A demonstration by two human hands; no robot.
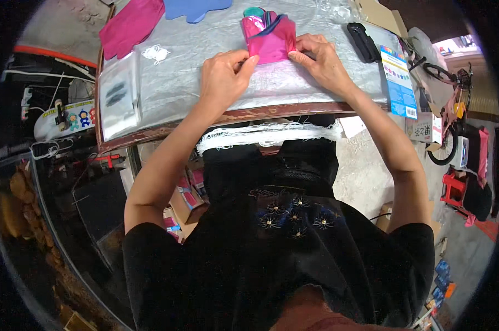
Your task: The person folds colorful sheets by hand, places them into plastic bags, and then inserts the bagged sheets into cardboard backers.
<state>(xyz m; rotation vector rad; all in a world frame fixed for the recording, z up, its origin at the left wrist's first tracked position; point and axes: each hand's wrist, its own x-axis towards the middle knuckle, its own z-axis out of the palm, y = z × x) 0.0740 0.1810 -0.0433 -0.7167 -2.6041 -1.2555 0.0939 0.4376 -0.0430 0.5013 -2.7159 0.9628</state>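
Observation:
A small bundle of shiny pink film (274, 45), folded to a rough square with dark blue and teal parts at its top, lies on the silvery covered table (194, 83). My left hand (226, 76) pinches its lower left corner between thumb and fingers. At the lower right corner, the thumb and fingers of my right hand (325, 65) are closed on the same film. Whether it is a folded balloon or another item, I cannot tell.
Flat pink (132, 27) and blue (197, 7) pieces lie at the back left, near white string (155, 53) and clear plastic bags (120, 96). A black case (363, 42) and a blue-white package (398, 83) sit on the right. More white string (269, 136) lies across my lap.

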